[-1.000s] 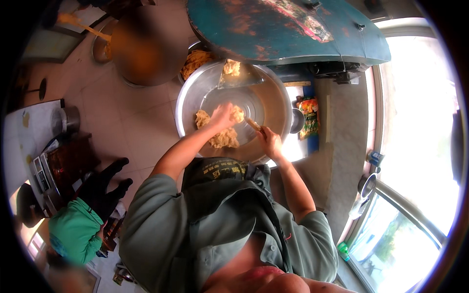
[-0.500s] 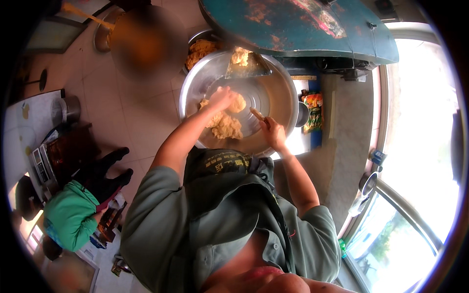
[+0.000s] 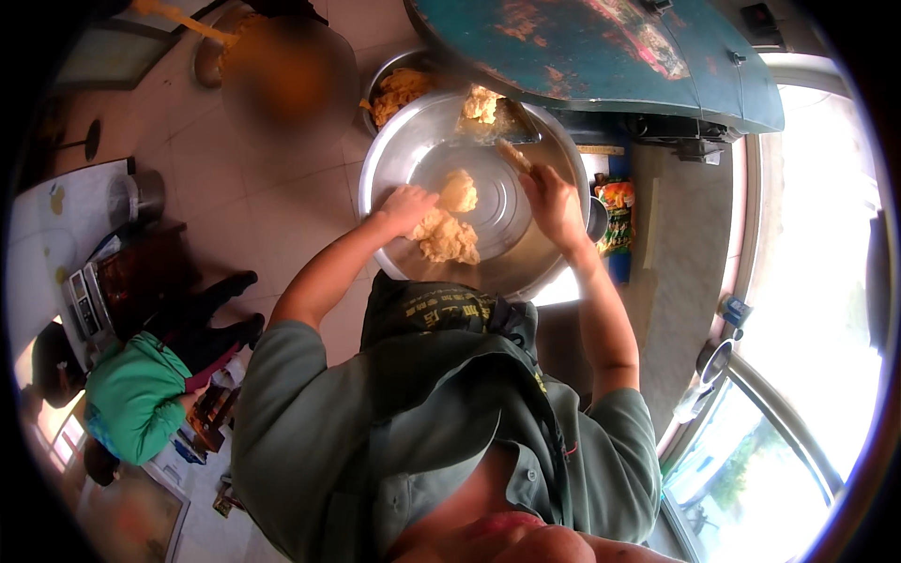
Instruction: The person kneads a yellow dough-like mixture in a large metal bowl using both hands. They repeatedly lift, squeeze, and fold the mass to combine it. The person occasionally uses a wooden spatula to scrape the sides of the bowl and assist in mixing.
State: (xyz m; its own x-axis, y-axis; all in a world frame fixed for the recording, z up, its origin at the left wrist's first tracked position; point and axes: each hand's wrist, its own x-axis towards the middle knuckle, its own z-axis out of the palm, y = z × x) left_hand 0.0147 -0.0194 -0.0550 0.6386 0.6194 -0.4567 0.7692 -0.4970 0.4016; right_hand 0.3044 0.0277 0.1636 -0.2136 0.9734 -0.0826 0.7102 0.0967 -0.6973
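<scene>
A wide metal basin (image 3: 373, 169) stands in front of me. In it lie a large rough dough lump (image 3: 449, 239) and a smaller dough lump (image 3: 459, 191). At the basin's left side, my left hand (image 3: 407, 209) is closed, fingers curled against the dough's left edge; its fingertips are partly hidden. My right hand (image 3: 556, 205) is closed around a short dough-coated stick (image 3: 512, 156), held over the basin's right side. The stick's tip points toward the metal chute (image 3: 507, 131) at the basin's far rim. More dough (image 3: 481, 104) sits on that chute.
A worn blue-green machine (image 3: 582, 70) overhangs the far side. Behind the basin stands a bowl of orange-brown dough (image 3: 399, 94). A colourful packet (image 3: 616, 216) lies on the right. At the left, a person in green (image 3: 139, 399) is beside a table with a scale (image 3: 86, 305).
My right hand has moved away from me, bringing the stick close to the chute. My left hand has shifted nearer and leftward, off the smaller lump to the large lump's edge.
</scene>
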